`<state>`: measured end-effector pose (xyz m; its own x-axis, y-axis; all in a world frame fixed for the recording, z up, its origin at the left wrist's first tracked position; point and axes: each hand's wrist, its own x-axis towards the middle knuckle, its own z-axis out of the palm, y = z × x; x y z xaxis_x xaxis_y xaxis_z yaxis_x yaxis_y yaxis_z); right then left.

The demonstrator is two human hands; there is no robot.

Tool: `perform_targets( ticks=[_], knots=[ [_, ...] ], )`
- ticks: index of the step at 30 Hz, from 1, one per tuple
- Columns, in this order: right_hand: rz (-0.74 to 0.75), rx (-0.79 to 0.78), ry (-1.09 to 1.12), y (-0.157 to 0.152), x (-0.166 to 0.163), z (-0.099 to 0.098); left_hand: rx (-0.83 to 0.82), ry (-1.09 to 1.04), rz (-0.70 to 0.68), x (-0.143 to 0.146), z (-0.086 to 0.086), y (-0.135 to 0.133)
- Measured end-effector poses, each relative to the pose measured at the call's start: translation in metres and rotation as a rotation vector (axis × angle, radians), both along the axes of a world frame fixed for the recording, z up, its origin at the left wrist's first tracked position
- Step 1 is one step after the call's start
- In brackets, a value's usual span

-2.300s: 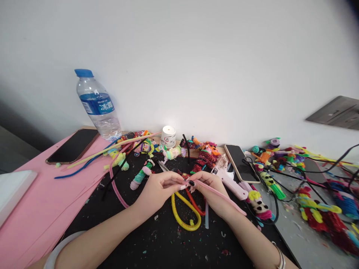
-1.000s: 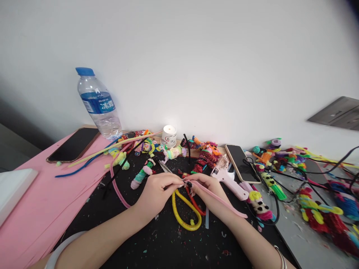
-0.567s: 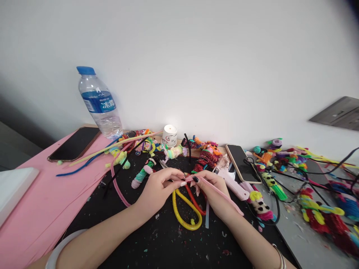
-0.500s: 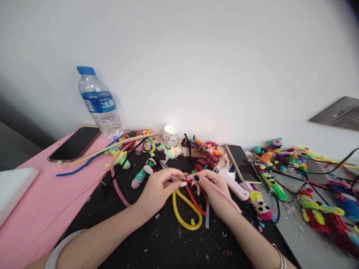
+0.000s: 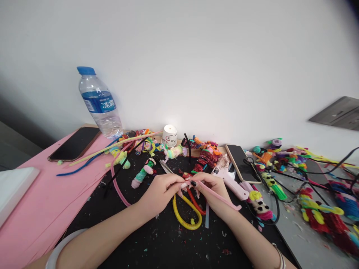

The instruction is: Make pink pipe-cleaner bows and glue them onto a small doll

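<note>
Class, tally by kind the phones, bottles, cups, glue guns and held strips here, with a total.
Flat rectangular phones with black screens: 2
Clear plastic blue-capped bottle: 1
White paper cup: 1
Pale pink plastic glue gun: 1
Long pink fuzzy strip, held: 1
Total: 6

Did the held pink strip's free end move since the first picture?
Yes: the pink strip's end shifted slightly left and up relative to the glue gun.

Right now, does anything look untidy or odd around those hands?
Yes: loose scraps litter the black mat, like uncleared debris. Also, the paper cup by the wall appears upside down, its narrower end up.
</note>
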<state>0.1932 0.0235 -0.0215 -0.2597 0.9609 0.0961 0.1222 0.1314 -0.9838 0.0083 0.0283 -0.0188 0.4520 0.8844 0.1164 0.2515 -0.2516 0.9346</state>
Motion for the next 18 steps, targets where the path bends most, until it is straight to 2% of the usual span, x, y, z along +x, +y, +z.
perform_targets(
  ticks=[9,18],
  knots=[
    [-0.015,0.034,-0.098,-0.0025,-0.0004,0.0005,0.088,0.057,0.018,-0.0011,-0.0019,-0.001],
    [-0.037,0.176,-0.203,-0.0055,-0.0025,-0.0003,0.176,0.097,0.043,-0.001,-0.0029,-0.0021]
  ],
)
